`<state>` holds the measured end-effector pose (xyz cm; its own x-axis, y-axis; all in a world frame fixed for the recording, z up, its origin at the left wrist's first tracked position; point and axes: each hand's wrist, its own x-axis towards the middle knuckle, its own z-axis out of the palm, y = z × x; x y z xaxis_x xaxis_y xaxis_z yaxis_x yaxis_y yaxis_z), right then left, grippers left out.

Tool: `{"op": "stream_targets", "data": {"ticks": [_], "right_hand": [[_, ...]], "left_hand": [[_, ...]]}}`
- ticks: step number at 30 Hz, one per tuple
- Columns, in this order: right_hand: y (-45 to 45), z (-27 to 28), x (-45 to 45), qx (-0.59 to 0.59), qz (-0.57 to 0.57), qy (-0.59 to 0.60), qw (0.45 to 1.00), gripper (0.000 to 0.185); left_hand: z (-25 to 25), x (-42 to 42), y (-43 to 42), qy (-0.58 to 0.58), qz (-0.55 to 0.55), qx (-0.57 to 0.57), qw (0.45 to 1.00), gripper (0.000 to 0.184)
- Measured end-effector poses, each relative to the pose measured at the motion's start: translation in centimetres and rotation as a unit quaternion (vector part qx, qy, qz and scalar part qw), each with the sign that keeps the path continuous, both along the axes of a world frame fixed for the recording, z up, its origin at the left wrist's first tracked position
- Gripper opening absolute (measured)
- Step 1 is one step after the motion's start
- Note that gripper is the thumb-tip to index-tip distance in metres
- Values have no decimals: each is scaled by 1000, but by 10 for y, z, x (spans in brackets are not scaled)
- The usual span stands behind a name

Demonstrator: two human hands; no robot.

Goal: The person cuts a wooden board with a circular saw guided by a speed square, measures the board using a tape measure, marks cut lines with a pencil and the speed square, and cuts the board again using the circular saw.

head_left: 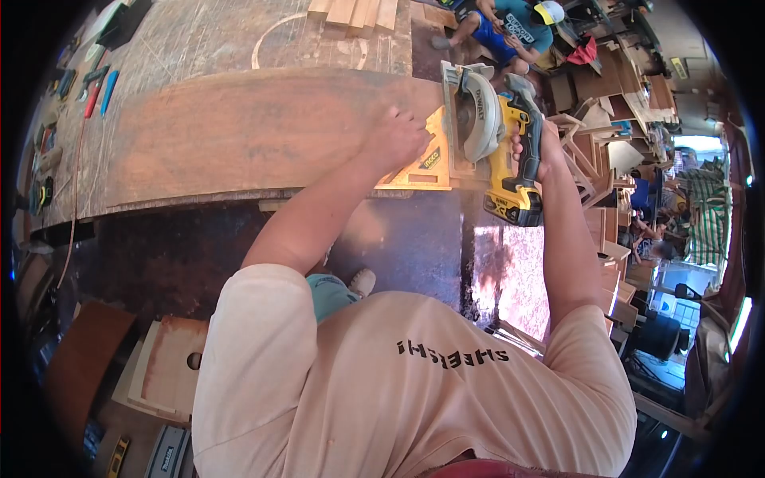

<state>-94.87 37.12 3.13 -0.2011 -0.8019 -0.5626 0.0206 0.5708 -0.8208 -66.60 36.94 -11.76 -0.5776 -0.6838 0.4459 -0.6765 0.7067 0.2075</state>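
My right hand [540, 151] is wrapped around the rear handle of a yellow and black cordless circular saw [504, 171], its battery towards me. The saw's base plate [450, 119] rests at the right end of a long reddish-brown wooden board [247, 131]. My left hand [402, 139], with fingers bent, presses a yellow triangular speed square [434, 159] onto the board. The square's right edge lies along the saw's base plate. Most of the blade is hidden by the guard.
The board lies on a scratched worktable [191, 48]. Several light wood pieces [358, 14] sit at its back, and hand tools [97, 89] at its left. Beyond the saw sits another person [518, 32]. Wooden frames [586, 159] crowd the right side; panels [167, 366] lean at lower left.
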Motion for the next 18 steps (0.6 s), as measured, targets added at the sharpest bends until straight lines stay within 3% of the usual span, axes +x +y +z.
{"op": "stream_targets", "data": {"ticks": [18], "right_hand": [[-5,-1,-1,-8,-20,-5,1000,61]], "left_hand": [[-7,-5,14,15,-1,-2,1000,20]]}}
